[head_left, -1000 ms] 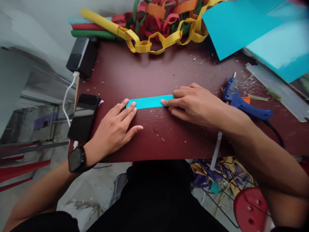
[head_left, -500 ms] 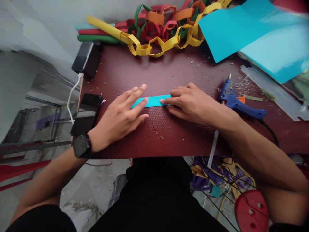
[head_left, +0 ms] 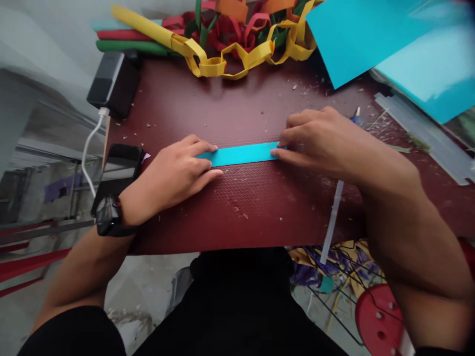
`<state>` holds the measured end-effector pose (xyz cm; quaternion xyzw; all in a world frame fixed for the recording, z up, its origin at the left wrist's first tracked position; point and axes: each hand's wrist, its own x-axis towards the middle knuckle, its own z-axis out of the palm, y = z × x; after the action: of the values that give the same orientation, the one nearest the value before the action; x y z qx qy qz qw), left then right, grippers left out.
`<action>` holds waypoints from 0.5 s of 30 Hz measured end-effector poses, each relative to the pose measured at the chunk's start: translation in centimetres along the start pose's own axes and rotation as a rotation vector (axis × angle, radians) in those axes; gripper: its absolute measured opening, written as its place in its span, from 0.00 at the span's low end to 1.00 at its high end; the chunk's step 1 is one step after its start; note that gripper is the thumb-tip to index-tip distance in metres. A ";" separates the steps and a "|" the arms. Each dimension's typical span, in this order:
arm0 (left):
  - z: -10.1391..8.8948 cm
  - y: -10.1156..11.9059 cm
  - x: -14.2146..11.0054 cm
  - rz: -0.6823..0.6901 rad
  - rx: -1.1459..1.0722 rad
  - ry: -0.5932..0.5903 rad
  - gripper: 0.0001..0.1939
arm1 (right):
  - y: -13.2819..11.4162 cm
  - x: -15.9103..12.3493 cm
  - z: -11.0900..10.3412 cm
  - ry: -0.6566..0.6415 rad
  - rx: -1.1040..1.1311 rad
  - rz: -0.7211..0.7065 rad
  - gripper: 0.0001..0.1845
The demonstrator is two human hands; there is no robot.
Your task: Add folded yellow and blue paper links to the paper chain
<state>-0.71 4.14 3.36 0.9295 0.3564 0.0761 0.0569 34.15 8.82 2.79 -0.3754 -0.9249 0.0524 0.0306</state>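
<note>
A narrow bright blue paper strip (head_left: 245, 154) lies across the dark red tabletop between my hands. My left hand (head_left: 178, 170), with a black watch at its wrist, presses bent fingers onto the strip's left end; its thumb rests on the table below. At the right end my right hand (head_left: 315, 136) pinches the strip between thumb and fingers. Under the right forearm a glue gun (head_left: 356, 114) is mostly hidden, with only its tip showing. A clear glue stick (head_left: 332, 222) juts past the table's front edge.
A yellow paper chain (head_left: 218, 66) and other coloured chains lie along the back. Blue paper sheets (head_left: 356, 39) lie at the back right, beside clear glue sticks (head_left: 423, 141). On the left are a phone (head_left: 120, 165) and a black power bank (head_left: 113, 81) with a white cable (head_left: 89, 148).
My right hand has moved right to the strip's end and now pinches it. My left fingers have come down onto the left end. The view has shifted slightly, and my forearm now covers the glue gun.
</note>
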 end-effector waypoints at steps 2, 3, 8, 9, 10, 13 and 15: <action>0.1 -0.5 0.0 -0.023 -0.029 0.021 0.21 | -0.1 0.0 0.1 0.024 -0.021 0.019 0.20; 0.2 -0.7 0.0 -0.031 -0.039 0.035 0.19 | -0.3 0.1 0.1 0.035 -0.023 0.029 0.19; 0.9 -0.9 0.3 -0.061 -0.047 0.075 0.17 | -1.4 0.5 0.4 0.035 0.052 0.067 0.20; 1.0 -0.8 0.3 -0.065 -0.045 0.074 0.18 | -1.5 0.5 0.4 0.030 0.070 0.069 0.20; 1.1 -0.8 0.3 -0.066 -0.044 0.072 0.19 | -1.5 0.5 0.4 0.027 0.084 0.065 0.21; 1.4 -0.9 0.3 -0.073 -0.049 0.080 0.21 | -1.3 0.5 0.3 0.024 0.103 0.033 0.22; 1.6 -1.2 0.3 -0.075 -0.070 0.099 0.22 | -1.2 0.6 0.4 0.023 0.125 0.024 0.20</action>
<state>-0.97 5.20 1.67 0.9080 0.3906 0.1323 0.0746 32.85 8.39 2.55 -0.3845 -0.9148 0.1059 0.0640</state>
